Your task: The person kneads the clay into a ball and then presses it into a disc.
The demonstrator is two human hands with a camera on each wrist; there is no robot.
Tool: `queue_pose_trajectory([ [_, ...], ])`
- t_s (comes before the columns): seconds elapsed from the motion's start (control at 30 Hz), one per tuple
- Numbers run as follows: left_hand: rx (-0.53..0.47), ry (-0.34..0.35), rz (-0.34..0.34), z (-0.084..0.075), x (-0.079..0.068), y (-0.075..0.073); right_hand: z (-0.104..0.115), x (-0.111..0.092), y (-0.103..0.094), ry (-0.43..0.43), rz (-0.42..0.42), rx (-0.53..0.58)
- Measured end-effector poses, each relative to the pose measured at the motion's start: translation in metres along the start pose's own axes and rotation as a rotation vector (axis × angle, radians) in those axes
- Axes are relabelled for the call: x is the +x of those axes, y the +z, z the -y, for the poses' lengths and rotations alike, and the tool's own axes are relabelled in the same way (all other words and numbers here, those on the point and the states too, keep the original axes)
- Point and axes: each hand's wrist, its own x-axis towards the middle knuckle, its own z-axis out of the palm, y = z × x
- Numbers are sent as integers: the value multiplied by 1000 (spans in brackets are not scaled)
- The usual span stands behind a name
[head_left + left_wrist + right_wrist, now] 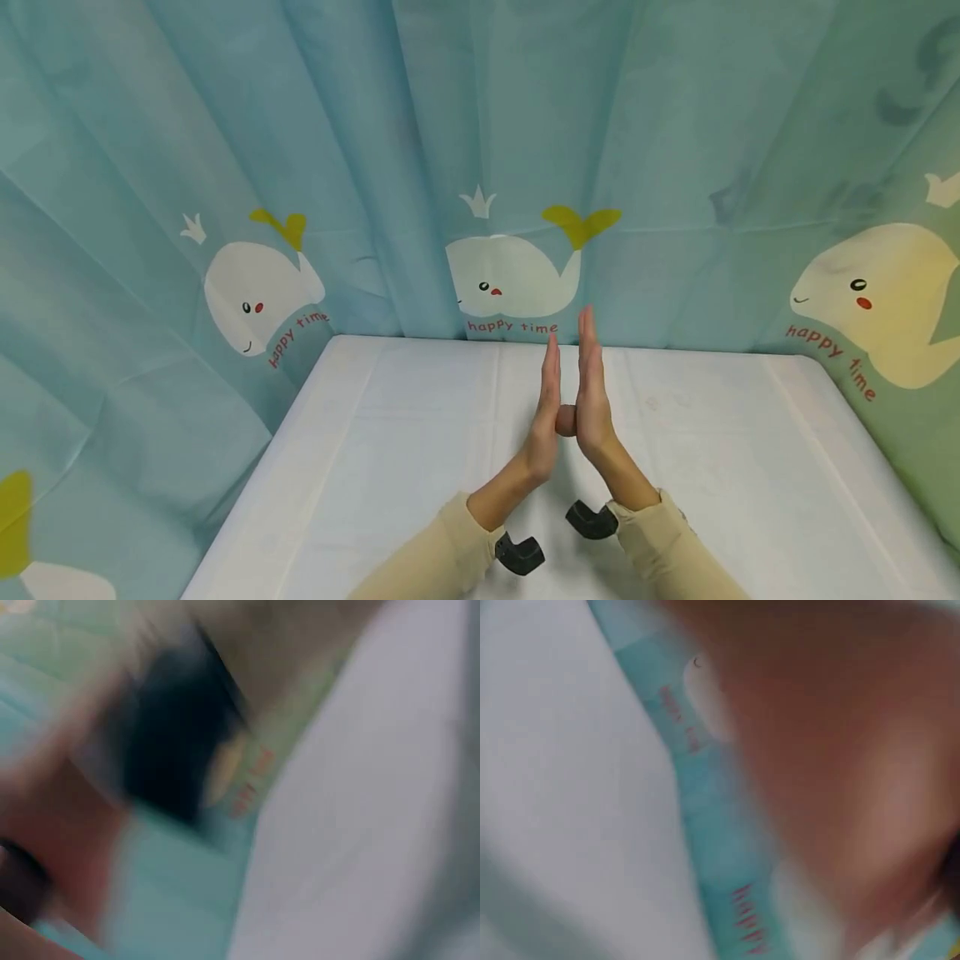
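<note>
A small brown ball [567, 420] sits between the two palms in the head view, touched from both sides. My left hand [545, 421] stands upright on its left with straight fingers pointing forward and up. Facing it, my right hand [592, 400] holds its fingers straight too, its tips reaching a little farther than the left ones. In the left wrist view, a dark round part of the ball [22, 883] shows at the lower left beside the blurred right hand [64, 836]. The left hand [840, 765] fills much of the right wrist view, also blurred.
Beneath the hands spreads a white-covered table [420, 433]. A blue-green curtain [360, 167] with printed whales hangs behind it and along the sides. Black camera mounts, one on the left wrist [520, 553] and one on the right [592, 520], jut inward from the beige sleeves.
</note>
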Motion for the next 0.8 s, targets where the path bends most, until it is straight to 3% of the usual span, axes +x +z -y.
queue_pose_trajectory([
  [0.1, -16, 20, -3, -11, 2, 1, -18, -2, -4, 80, 1, 23],
  [0.2, -8, 27, -24, -14, 12, -4, -28, -16, 3, 100, 34, 18],
  [0.33, 137, 11, -62, 0, 20, -13, -18, -30, 15, 34, 56, -4],
  [0.47, 257, -25, -43, 14, 12, -10, -2, -18, 10, -8, 41, 2],
  [0.63, 121, -21, -16, 6, 2, 2, -18, 3, -8, 17, -3, -45],
  [0.7, 35, -30, -12, 0, 4, 3, -30, 1, -11, 19, -6, -75],
  [0.8, 1, -17, -33, -5, 11, 0, -39, -14, -3, 12, 15, -92],
])
